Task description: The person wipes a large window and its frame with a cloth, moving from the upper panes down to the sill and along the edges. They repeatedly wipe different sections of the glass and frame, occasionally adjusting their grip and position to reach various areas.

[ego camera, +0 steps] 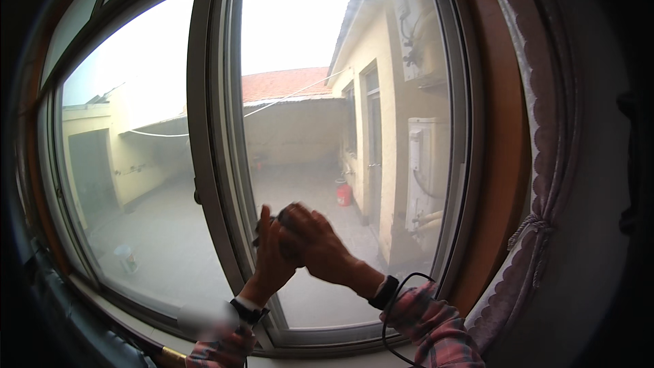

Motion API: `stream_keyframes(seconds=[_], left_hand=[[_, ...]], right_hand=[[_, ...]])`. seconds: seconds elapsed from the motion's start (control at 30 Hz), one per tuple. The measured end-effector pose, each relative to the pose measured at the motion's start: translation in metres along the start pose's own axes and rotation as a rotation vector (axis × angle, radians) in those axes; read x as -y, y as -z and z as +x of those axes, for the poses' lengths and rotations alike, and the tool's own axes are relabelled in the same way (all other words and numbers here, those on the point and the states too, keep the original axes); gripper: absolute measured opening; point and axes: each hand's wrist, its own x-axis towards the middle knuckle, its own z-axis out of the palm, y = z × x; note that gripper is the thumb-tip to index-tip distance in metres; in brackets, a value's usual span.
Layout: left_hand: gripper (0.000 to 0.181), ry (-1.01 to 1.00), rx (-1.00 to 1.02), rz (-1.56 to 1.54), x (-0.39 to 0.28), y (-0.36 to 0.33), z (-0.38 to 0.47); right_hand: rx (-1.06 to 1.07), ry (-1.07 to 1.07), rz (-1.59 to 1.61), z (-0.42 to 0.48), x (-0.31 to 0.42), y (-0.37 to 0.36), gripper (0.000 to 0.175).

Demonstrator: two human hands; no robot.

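Note:
Both of my hands are raised close together in front of the right window pane (311, 153). Between them is a dark, bunched cloth (259, 234), mostly hidden by the fingers. My left hand (274, 258) presses it from the left, fingers pointing up. From the right, my right hand (324, 248) curls over the top of it. Motion blurs the fingers a little. The glass looks hazy, and I cannot tell whether the cloth touches it.
A metal window frame post (209, 112) parts this pane from the left pane (138, 204). At the right hangs a tied-back curtain (549, 174) beside a wooden casing (498, 128). A black cable (387, 312) loops by my right sleeve. Below runs the sill (327, 360).

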Motion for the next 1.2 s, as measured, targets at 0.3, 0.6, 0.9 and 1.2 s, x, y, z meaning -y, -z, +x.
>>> stream_keyframes(seconds=[0.3, 0.6, 0.9, 1.2], left_hand=[[0.102, 0.125, 0.198, 0.161, -0.039, 0.054, -0.091], [0.064, 0.494, 0.179, 0.012, -0.104, 0.076, -0.182], [0.053, 0.388, 0.296, -0.285, -0.138, 0.015, -0.193], [0.040, 0.586, 0.356, -0.287, -0.133, 0.064, -0.236]], right_hand=[[-0.231, 0.172, -0.493, 0.051, -0.049, 0.043, 0.039], [-1.029, -0.085, -0.811, 0.139, -0.138, 0.199, 0.033], [-0.142, 0.171, -0.790, 0.204, -0.094, 0.164, 0.031], [-0.731, -0.230, -1.185, 0.138, -0.187, 0.223, 0.040]])
